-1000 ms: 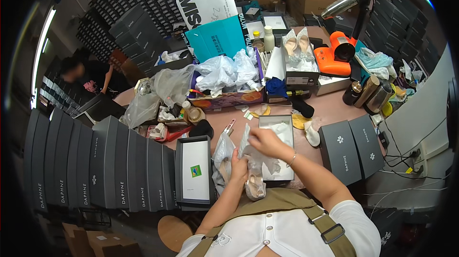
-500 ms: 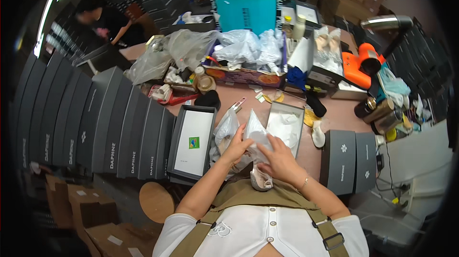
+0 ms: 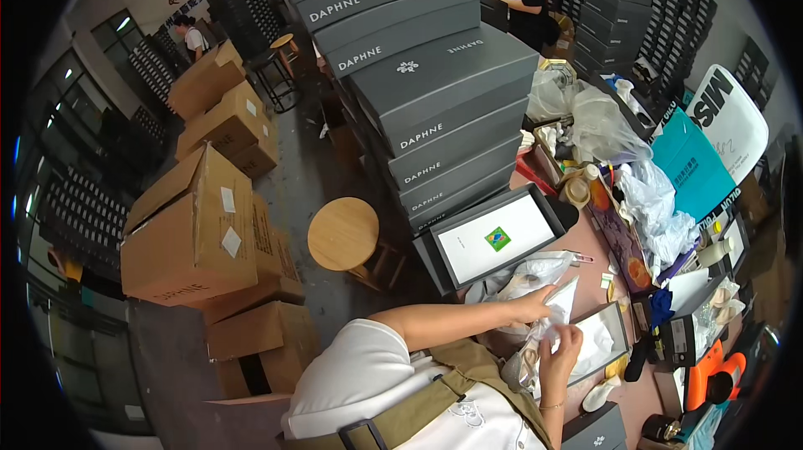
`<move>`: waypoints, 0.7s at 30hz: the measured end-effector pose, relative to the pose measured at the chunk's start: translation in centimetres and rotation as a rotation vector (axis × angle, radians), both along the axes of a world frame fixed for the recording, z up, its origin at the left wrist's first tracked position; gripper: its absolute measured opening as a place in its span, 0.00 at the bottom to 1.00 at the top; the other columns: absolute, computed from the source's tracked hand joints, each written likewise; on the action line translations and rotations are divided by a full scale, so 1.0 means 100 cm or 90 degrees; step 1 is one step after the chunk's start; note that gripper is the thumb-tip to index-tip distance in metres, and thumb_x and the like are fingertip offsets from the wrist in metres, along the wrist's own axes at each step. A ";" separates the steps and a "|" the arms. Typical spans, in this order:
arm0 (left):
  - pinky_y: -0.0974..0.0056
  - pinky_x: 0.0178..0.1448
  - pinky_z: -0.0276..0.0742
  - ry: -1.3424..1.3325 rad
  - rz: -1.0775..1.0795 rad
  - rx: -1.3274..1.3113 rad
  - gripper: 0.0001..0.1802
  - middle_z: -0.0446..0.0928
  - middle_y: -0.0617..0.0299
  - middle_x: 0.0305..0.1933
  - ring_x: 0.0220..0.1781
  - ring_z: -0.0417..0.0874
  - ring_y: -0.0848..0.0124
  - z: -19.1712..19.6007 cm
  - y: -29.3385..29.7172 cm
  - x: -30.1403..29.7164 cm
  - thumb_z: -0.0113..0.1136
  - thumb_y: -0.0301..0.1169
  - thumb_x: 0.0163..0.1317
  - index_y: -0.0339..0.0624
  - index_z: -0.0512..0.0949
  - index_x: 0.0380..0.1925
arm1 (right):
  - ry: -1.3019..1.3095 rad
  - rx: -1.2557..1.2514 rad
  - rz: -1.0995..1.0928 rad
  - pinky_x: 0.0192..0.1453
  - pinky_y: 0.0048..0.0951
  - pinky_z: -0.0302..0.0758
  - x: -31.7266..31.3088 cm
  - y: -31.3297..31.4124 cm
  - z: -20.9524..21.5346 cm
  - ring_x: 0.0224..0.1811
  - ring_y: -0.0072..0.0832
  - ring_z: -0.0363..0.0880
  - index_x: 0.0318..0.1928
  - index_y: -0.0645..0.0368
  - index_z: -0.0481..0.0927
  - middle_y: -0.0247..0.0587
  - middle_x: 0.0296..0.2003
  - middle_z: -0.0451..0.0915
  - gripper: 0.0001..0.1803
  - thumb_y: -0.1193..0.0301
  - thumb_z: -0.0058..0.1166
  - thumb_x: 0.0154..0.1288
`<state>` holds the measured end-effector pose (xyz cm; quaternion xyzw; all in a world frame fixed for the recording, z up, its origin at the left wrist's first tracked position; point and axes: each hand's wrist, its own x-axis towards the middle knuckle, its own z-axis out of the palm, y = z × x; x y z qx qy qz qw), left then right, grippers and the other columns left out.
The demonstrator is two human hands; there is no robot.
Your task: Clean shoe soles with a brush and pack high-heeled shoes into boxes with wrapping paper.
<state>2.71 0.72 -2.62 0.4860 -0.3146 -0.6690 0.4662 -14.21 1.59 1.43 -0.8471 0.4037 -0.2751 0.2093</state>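
A: where's free room on the table (image 3: 585, 245)?

B: little. Bare strip between the open grey box (image 3: 493, 237) and the clutter along the far edge, narrow. Small bare patch at the right near corner beside the white shoe (image 3: 600, 397)

A: what blocks?

B: left edge walled by a tall stack of grey shoe boxes (image 3: 435, 107), no passing there. Far edge packed with plastic bags (image 3: 661, 207), a teal bag (image 3: 690, 167), bottles. Near edge: open box with white paper (image 3: 598, 337) touching the left hand (image 3: 539, 306) and right hand (image 3: 559, 350) holding a clear plastic bag (image 3: 535, 341)

A: floor side?

B: round wooden stool (image 3: 343, 234) just beside the stack, cardboard cartons (image 3: 196, 232) beyond, a gap between them
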 end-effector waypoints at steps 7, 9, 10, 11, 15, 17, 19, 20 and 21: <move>0.66 0.65 0.63 0.053 0.044 0.015 0.36 0.62 0.49 0.64 0.63 0.65 0.68 0.008 0.006 -0.018 0.48 0.21 0.62 0.38 0.47 0.69 | -0.029 0.090 -0.082 0.53 0.44 0.70 0.028 -0.042 -0.046 0.50 0.56 0.71 0.58 0.64 0.66 0.62 0.48 0.71 0.30 0.80 0.52 0.52; 0.66 0.65 0.63 0.041 0.044 -0.006 0.34 0.61 0.50 0.64 0.64 0.64 0.68 0.005 0.011 -0.015 0.48 0.21 0.62 0.37 0.49 0.68 | -0.015 0.114 -0.069 0.54 0.44 0.70 0.029 -0.048 -0.050 0.50 0.56 0.72 0.60 0.64 0.64 0.63 0.48 0.71 0.31 0.80 0.50 0.52; 0.66 0.65 0.63 0.040 0.041 -0.029 0.34 0.61 0.50 0.64 0.64 0.64 0.68 0.001 0.013 -0.018 0.48 0.21 0.62 0.37 0.50 0.68 | -0.024 0.118 -0.061 0.54 0.44 0.70 0.022 -0.043 -0.044 0.50 0.56 0.72 0.61 0.65 0.64 0.63 0.48 0.72 0.31 0.81 0.49 0.53; 0.66 0.65 0.63 0.039 0.036 -0.050 0.34 0.61 0.51 0.64 0.64 0.64 0.67 -0.003 0.010 -0.017 0.48 0.21 0.62 0.37 0.51 0.68 | -0.033 0.122 -0.054 0.54 0.44 0.70 0.019 -0.040 -0.039 0.50 0.56 0.72 0.62 0.65 0.63 0.63 0.48 0.72 0.32 0.81 0.49 0.53; 0.67 0.63 0.66 0.114 0.005 -0.084 0.41 0.63 0.55 0.64 0.62 0.66 0.70 0.003 -0.004 -0.028 0.53 0.22 0.59 0.41 0.46 0.71 | -0.159 0.191 -0.127 0.59 0.38 0.69 0.003 -0.047 -0.034 0.55 0.49 0.74 0.58 0.69 0.68 0.63 0.51 0.74 0.30 0.83 0.50 0.50; 0.65 0.60 0.70 -0.004 -0.021 -0.176 0.44 0.66 0.55 0.59 0.56 0.70 0.69 0.012 -0.005 -0.027 0.55 0.20 0.58 0.39 0.43 0.70 | -0.159 0.166 -0.170 0.59 0.38 0.69 0.013 -0.050 -0.027 0.55 0.51 0.73 0.57 0.65 0.69 0.60 0.50 0.74 0.30 0.84 0.49 0.49; 0.64 0.54 0.74 -0.375 0.114 -0.326 0.33 0.73 0.51 0.54 0.50 0.76 0.66 -0.017 -0.013 -0.033 0.53 0.18 0.53 0.32 0.60 0.62 | -0.104 0.098 -0.149 0.59 0.39 0.69 0.008 -0.048 -0.008 0.54 0.53 0.71 0.60 0.64 0.65 0.59 0.52 0.70 0.32 0.81 0.51 0.50; 0.62 0.56 0.73 -0.303 0.148 -0.254 0.29 0.76 0.46 0.49 0.50 0.78 0.59 0.011 -0.013 -0.043 0.51 0.18 0.51 0.31 0.67 0.57 | -0.140 0.102 -0.149 0.58 0.39 0.70 0.002 -0.045 -0.001 0.54 0.53 0.70 0.61 0.64 0.64 0.59 0.53 0.68 0.32 0.80 0.50 0.52; 0.62 0.54 0.75 -0.243 0.138 -0.201 0.26 0.78 0.48 0.46 0.46 0.80 0.60 0.009 -0.019 -0.048 0.51 0.18 0.51 0.30 0.70 0.54 | -0.186 0.149 -0.180 0.56 0.38 0.70 0.002 -0.041 0.010 0.51 0.50 0.71 0.60 0.67 0.65 0.57 0.49 0.69 0.31 0.79 0.48 0.51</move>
